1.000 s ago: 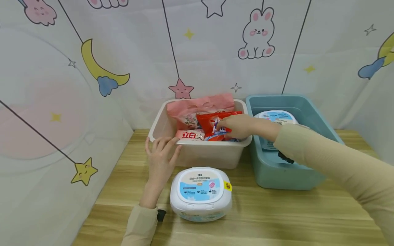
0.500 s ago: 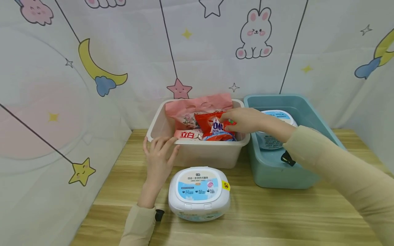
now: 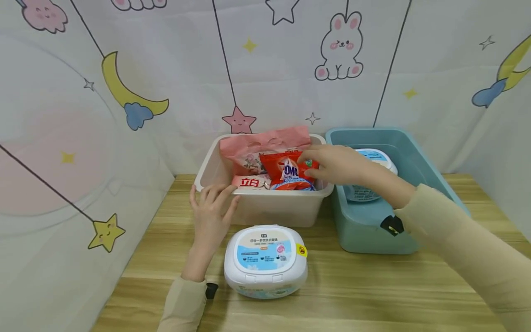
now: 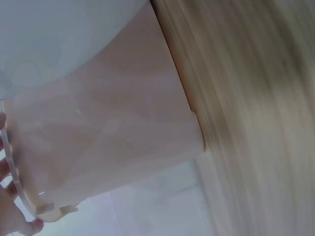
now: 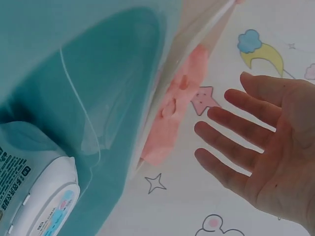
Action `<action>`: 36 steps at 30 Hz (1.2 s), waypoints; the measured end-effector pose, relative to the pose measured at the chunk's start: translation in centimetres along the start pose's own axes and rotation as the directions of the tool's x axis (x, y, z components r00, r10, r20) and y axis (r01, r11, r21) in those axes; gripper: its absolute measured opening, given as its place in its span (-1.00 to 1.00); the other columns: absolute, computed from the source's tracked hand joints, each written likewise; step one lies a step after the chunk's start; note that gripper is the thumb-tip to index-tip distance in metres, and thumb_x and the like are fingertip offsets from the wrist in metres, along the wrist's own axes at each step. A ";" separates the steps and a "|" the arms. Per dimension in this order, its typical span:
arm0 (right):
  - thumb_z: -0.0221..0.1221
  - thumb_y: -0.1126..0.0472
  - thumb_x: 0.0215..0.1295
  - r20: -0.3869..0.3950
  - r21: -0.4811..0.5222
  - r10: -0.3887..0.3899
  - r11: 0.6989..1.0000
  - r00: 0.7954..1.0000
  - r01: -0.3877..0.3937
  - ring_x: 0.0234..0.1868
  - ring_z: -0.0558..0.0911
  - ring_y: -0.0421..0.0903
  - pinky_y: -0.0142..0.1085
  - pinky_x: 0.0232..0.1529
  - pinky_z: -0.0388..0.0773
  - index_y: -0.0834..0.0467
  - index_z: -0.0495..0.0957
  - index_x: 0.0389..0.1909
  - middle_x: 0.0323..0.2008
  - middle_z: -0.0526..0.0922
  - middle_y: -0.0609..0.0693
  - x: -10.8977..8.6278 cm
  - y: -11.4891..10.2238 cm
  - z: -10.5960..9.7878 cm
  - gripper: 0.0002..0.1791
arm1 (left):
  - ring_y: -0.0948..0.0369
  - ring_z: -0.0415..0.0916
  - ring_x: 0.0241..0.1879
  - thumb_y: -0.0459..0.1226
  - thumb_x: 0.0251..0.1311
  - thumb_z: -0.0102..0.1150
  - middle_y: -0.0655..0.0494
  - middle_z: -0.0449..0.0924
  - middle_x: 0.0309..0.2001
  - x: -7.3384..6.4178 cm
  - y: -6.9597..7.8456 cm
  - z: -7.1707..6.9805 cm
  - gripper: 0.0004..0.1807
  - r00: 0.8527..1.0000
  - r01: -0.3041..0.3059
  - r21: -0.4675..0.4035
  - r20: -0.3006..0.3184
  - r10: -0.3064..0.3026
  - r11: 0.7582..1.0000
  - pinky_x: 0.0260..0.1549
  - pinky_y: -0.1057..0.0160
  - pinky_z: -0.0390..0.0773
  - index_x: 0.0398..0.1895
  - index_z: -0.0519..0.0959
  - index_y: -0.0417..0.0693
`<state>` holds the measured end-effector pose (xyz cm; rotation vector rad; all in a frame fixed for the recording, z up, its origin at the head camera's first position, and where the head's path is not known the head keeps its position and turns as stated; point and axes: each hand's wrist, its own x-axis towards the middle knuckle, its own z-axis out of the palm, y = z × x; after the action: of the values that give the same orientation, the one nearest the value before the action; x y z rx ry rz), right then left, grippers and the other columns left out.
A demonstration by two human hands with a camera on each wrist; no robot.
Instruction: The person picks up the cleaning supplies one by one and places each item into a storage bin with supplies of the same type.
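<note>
My right hand (image 3: 338, 163) hovers over the right rim of the white bin (image 3: 269, 210), fingers spread and holding nothing in the right wrist view. Just left of it lies a red OMO detergent bag (image 3: 286, 170) inside the bin. Around that bag are a pink bag (image 3: 236, 152) standing at the back and a pack with red lettering (image 3: 250, 181) at the front left. My left hand (image 3: 209, 216) rests its spread fingers on the bin's front-left rim. At the edge of the left wrist view, fingers (image 4: 5, 168) touch that rim.
A white lidded laundry-capsule box (image 3: 265, 263) sits on the wooden table (image 3: 373, 290) before the bin. Right of the bin, a teal bin (image 3: 377, 242) holds another white lidded box (image 3: 375, 156). A patterned curtain (image 3: 282, 83) hangs directly behind both bins.
The right hand has let go of the red OMO bag and drawn slightly back to the right, uncovering its lettering. The bag stays in the white bin. The left hand keeps its place.
</note>
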<state>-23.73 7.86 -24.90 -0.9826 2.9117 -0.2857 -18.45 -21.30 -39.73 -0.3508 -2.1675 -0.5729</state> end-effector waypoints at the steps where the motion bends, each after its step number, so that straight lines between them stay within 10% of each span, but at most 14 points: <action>1: 0.22 0.07 0.27 -0.009 0.002 0.010 1.000 1.000 -0.010 0.14 0.54 0.05 -0.07 -0.04 0.64 0.02 0.51 0.16 0.24 0.51 0.05 -0.3 -0.1 0.0 -0.57 | -0.02 0.43 0.03 -0.17 0.15 0.30 0.00 0.62 -0.10 0.0 0.0 0.0 -0.71 1.000 0.002 0.001 0.004 -0.002 1.000 0.36 -0.32 -0.12 -0.06 0.65 0.00; 17: 0.17 0.08 0.32 -0.177 0.115 0.082 0.991 0.981 -0.062 -0.23 0.56 -0.09 -0.31 -0.34 0.53 0.08 0.52 0.12 -0.15 0.64 -0.03 -4.4 -0.6 0.6 -0.62 | -0.02 0.44 0.01 -0.18 0.13 0.32 0.00 0.62 -0.13 0.1 -0.1 0.0 -0.72 1.000 -0.013 0.008 0.001 0.013 1.000 0.32 -0.35 -0.06 -0.08 0.65 0.00; 36: 0.12 0.05 0.37 -0.312 0.236 0.122 0.971 0.942 -0.047 0.19 0.53 0.04 0.08 0.14 0.49 0.05 0.47 0.20 0.18 0.56 0.02 -9.4 0.9 3.4 -0.58 | -0.02 0.43 0.04 -0.18 0.14 0.31 -0.01 0.62 -0.10 0.1 0.2 -0.4 -0.71 0.999 0.012 0.013 0.034 -0.012 1.000 0.34 -0.33 -0.08 -0.06 0.64 -0.01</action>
<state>-16.42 13.69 -28.42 -0.8409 3.1007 -0.8280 -18.17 -21.35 -39.36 -0.3433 -2.2062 -0.5637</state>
